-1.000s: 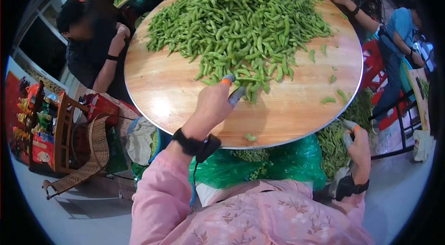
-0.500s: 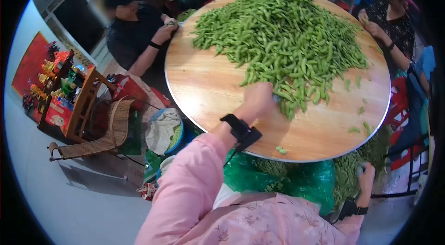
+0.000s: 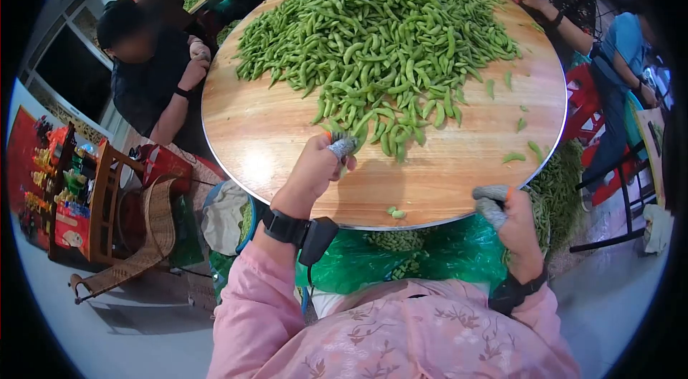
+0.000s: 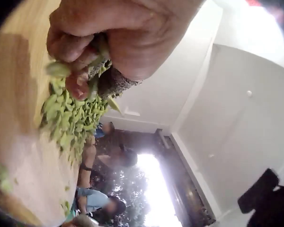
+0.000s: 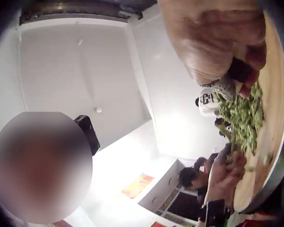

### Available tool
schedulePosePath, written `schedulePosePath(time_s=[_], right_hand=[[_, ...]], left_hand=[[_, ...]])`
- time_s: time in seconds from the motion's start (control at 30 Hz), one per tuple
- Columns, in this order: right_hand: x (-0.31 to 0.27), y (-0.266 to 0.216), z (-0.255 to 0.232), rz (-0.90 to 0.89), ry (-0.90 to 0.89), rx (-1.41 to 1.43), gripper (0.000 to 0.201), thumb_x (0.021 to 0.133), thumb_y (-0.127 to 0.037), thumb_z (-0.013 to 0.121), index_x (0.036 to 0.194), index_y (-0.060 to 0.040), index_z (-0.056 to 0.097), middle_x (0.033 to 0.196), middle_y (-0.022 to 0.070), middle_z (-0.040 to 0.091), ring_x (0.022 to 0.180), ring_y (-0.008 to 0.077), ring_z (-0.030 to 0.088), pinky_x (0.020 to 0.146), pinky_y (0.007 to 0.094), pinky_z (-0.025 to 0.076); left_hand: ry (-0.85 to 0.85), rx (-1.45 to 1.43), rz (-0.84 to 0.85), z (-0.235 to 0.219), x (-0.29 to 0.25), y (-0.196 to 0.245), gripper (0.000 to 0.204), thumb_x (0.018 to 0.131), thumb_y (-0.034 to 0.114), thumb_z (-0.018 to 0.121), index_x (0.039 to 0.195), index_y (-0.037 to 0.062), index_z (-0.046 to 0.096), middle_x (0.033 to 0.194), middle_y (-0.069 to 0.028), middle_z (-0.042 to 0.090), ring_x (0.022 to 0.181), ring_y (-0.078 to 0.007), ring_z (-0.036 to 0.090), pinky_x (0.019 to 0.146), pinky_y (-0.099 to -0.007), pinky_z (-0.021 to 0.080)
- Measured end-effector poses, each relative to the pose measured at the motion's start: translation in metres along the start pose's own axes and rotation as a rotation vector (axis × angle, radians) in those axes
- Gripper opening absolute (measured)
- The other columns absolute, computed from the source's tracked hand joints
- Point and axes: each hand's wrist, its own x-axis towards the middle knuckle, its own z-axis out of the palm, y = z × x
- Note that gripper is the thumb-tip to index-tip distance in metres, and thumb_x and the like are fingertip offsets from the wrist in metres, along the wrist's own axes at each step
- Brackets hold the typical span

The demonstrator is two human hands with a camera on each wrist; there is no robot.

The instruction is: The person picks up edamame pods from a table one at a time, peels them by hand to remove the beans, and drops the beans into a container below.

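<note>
left fingers (image 4: 78,85) pinch green pods (image 4: 92,82); right fingers (image 3: 494,210) curled, contents unclear.

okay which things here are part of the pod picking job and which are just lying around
In use: left hand gripping pods; right hand at table edge; edamame heap; round table.
Lying about: wicker chair; red stool.

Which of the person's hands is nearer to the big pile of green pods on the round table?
Left. The left hand is over the table, its curled fingers pinching pods at the near edge of the pod pile. The right hand is off the table's rim, apart from the pile.
</note>
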Motion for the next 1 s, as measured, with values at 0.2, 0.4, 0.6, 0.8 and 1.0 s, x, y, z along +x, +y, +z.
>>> schedulePosePath(time_s=[0.2,0.4,0.6,0.8,1.0], right_hand=[[0.016,-0.024,0.039,0.067,-0.177,0.251,0.023,0.077,-0.003,0.058,0.100,0.0018,0.057,0.086,0.0035,0.060,0.077,0.0085,0.054,0.069,0.0214,0.044],[0.017,-0.023,0.045,0.099,-0.263,0.318,0.023,0.079,-0.002,0.056,0.101,0.0035,0.056,0.090,0.0043,0.060,0.080,0.0088,0.054,0.072,0.0220,0.044],[0.019,-0.027,0.052,0.125,-0.298,0.411,0.021,0.080,-0.002,0.054,0.101,0.0041,0.056,0.090,0.0038,0.059,0.081,0.0085,0.053,0.073,0.0222,0.044],[0.021,-0.036,0.051,0.125,-0.252,0.650,0.021,0.082,-0.005,0.054,0.101,0.0020,0.056,0.085,0.0012,0.059,0.075,0.0072,0.052,0.070,0.0209,0.042],[0.017,-0.035,0.051,0.142,-0.256,0.747,0.014,0.081,-0.010,0.055,0.091,-0.0012,0.059,0.076,-0.0023,0.057,0.066,0.0036,0.048,0.058,0.0178,0.037]], left_hand=[[-0.008,-0.089,-0.009,0.016,-0.005,-0.013,0.009,0.080,0.011,0.056,0.086,0.0059,0.053,0.064,-0.0058,0.057,0.044,-0.0049,0.039,0.041,-0.0174,0.029],[0.354,0.860,0.474,0.011,-0.001,-0.028,0.018,0.080,0.009,0.056,0.095,-0.0015,0.053,0.071,-0.0079,0.060,0.057,-0.0111,0.053,0.052,-0.0228,0.043],[0.142,0.232,0.293,0.031,-0.020,-0.013,0.014,0.083,0.010,0.052,0.093,0.0009,0.054,0.068,-0.0039,0.057,0.054,-0.0074,0.049,0.048,-0.0184,0.037],[-0.133,-0.092,0.145,0.071,-0.057,-0.014,0.014,0.085,0.018,0.052,0.091,0.0049,0.054,0.067,0.0032,0.051,0.053,-0.0019,0.040,0.046,-0.0145,0.029],[-0.128,-0.012,0.220,0.083,-0.068,-0.021,0.012,0.085,0.007,0.048,0.094,-0.0006,0.052,0.073,0.0022,0.052,0.065,-0.0035,0.046,0.057,-0.0174,0.038]])
